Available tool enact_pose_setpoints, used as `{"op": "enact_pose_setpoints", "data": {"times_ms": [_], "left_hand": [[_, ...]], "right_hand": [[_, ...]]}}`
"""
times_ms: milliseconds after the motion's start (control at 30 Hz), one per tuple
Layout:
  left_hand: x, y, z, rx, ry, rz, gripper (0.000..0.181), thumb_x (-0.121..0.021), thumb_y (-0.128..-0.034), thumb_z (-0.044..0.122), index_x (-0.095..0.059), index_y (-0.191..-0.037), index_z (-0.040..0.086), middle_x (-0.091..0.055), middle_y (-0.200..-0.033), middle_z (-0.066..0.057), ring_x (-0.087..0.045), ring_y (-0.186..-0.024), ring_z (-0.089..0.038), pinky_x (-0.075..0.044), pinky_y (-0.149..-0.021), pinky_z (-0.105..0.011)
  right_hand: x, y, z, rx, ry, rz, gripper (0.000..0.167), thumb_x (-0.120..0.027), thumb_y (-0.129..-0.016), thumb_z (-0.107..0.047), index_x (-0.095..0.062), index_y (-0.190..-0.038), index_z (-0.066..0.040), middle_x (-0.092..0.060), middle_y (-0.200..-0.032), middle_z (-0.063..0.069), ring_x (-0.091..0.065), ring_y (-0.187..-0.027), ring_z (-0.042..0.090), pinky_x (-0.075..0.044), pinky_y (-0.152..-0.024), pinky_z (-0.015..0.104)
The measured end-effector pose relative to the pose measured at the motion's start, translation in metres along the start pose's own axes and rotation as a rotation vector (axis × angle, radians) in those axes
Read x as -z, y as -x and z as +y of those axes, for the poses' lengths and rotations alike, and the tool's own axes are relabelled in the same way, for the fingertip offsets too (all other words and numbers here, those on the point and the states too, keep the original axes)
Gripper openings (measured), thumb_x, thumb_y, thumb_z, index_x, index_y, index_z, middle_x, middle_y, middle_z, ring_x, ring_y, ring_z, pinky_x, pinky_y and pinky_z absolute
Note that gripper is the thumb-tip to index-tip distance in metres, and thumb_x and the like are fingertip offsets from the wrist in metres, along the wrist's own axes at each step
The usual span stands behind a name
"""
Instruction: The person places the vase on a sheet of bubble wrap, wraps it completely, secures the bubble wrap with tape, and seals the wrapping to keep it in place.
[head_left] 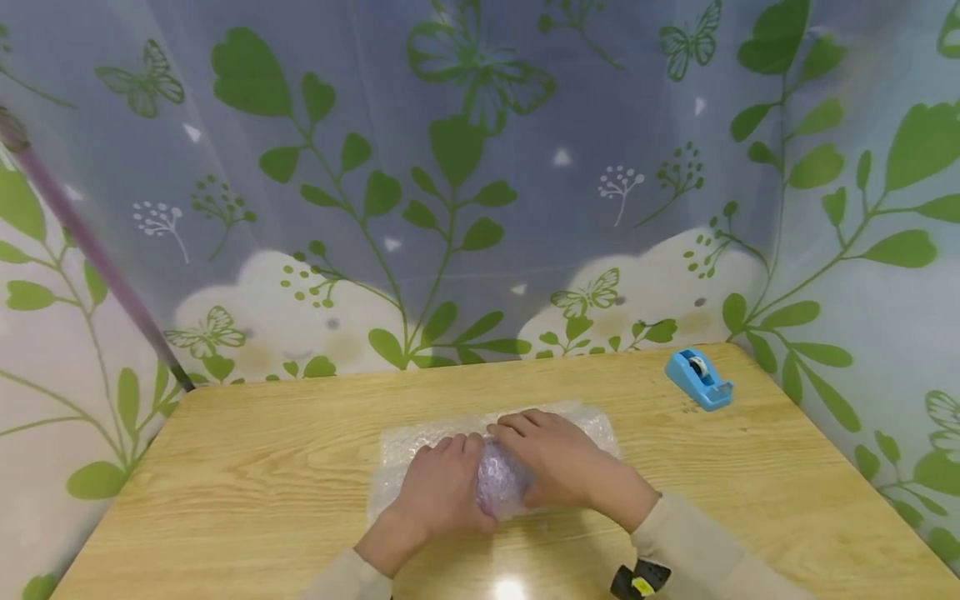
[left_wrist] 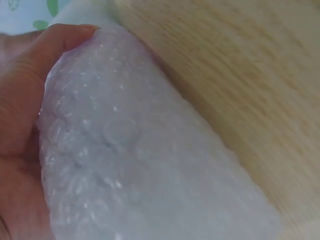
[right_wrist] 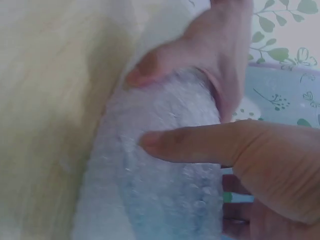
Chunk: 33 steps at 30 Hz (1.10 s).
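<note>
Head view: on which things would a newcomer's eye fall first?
Probably first the backdrop printed with large green leaves and butterflies, behind the wooden table. Next, the purplish bubble-wrapped bundle between the left hand and right hand, which grip it in the lower middle. The bright blue tape dispenser also stands out, near the table's far right corner.

A blue tape dispenser (head_left: 697,382) sits near the leaf-printed curtain (head_left: 600,217).

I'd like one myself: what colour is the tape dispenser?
The tape dispenser is light blue; it shows best in the head view.
</note>
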<state>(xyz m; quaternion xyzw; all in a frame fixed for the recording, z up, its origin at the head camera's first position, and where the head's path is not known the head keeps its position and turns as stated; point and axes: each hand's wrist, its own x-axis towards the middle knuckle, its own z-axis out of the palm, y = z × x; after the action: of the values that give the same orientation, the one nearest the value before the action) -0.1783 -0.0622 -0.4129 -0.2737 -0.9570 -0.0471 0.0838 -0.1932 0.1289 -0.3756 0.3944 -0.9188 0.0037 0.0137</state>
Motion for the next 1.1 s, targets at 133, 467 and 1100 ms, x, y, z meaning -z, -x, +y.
{"op": "enact_pose_setpoints", "data": {"times_ms": [133, 467, 1100], "left_hand": [[0.002, -0.003, -0.001, 0.004, 0.010, -0.027, 0.079, -0.080, -0.0546, 0.054, -0.052, -0.111, 0.006, -0.059, -0.093, -0.005, -0.058, -0.084, -0.021, -0.049, -0.064, -0.038], [0.004, -0.011, -0.010, -0.022, 0.054, -0.113, 0.076, -0.083, -0.0533, 0.051, -0.053, -0.108, 0.008, -0.056, -0.088, 0.000, -0.058, -0.079, -0.018, -0.050, -0.064, -0.035], [0.014, -0.024, -0.016, -0.035, 0.184, -0.311, 0.071, -0.085, -0.0571, 0.043, -0.051, -0.108, 0.008, -0.054, -0.087, 0.002, -0.055, -0.072, -0.013, -0.049, -0.063, -0.027]], "right_hand": [[-0.006, 0.010, -0.004, 0.025, 0.010, 0.062, 0.076, -0.081, -0.074, -0.033, -0.045, -0.137, -0.008, -0.051, -0.133, 0.007, -0.046, -0.124, 0.027, -0.036, -0.103, 0.042], [-0.023, 0.009, -0.024, -0.032, 0.225, 0.070, 0.101, -0.084, -0.063, -0.050, -0.038, -0.138, 0.000, -0.046, -0.133, 0.014, -0.043, -0.123, 0.030, -0.035, -0.104, 0.042], [-0.040, -0.006, -0.028, -0.159, 0.264, 0.180, 0.097, -0.080, -0.059, -0.061, -0.041, -0.129, -0.007, -0.048, -0.112, 0.011, -0.049, -0.100, 0.031, -0.045, -0.084, 0.042]]}}
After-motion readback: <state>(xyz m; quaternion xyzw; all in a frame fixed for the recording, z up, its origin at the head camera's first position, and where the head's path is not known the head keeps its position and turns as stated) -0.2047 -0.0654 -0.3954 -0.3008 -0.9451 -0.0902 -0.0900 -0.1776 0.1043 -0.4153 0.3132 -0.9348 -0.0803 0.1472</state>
